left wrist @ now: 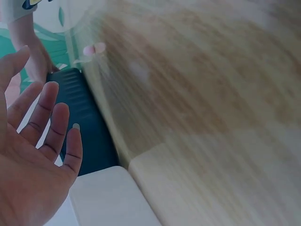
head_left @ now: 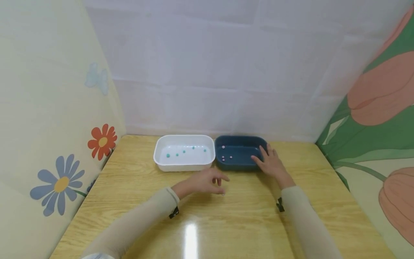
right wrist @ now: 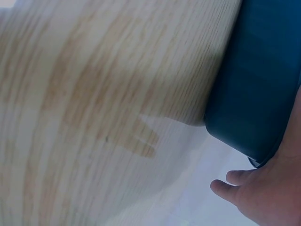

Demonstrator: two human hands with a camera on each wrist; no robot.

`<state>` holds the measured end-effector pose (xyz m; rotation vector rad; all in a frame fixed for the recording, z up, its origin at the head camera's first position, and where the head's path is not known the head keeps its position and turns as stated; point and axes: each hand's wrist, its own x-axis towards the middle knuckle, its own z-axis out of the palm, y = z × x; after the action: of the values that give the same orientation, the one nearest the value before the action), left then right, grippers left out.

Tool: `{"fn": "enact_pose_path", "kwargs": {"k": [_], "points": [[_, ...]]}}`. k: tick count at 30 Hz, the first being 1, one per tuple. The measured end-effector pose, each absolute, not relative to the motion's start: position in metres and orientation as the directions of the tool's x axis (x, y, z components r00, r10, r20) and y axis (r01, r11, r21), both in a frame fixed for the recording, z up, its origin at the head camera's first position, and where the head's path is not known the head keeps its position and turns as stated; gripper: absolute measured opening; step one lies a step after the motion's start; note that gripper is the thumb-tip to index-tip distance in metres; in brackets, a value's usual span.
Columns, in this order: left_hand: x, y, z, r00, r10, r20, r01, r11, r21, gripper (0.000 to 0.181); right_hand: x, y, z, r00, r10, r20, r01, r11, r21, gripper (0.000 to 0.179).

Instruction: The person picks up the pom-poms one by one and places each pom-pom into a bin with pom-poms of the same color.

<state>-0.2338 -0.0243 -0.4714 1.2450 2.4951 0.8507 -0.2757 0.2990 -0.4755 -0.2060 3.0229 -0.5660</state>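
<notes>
A white rectangular tray (head_left: 184, 168) holds several small teal balls (head_left: 168, 155). Against its right side stands a dark blue tray (head_left: 237, 167), with several small pink balls (head_left: 223, 147) toward its left end. My left hand (head_left: 204, 182) hovers over the table in front of where the trays meet; the left wrist view shows its palm bare and fingers loosely bent. My right hand (head_left: 272, 164) rests at the right end of the blue tray, thumb and fingers spread across the rim. In the right wrist view, two fingertips (right wrist: 225, 189) extend past the tray's corner.
Both trays sit at the back of a wood-grain table (head_left: 233, 223), close to a white cloth backdrop (head_left: 200, 72). Flower-printed cloths border the left (head_left: 48, 108) and right (head_left: 381, 136) sides. A small pink blur (left wrist: 94, 48) beyond the trays is too indistinct to identify.
</notes>
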Motion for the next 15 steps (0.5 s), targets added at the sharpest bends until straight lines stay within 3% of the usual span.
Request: {"fn": "enact_pose_path", "kwargs": {"k": [15], "points": [[-0.2298, -0.0241, -0.479, -0.616, 0.788, -0.002, 0.671, 0.527, 0.522, 0.04, -0.2749, 0.298, -0.4752, -0.99, -0.138, -0.036, -0.115, 0.926, -0.36, 0.087]]}}
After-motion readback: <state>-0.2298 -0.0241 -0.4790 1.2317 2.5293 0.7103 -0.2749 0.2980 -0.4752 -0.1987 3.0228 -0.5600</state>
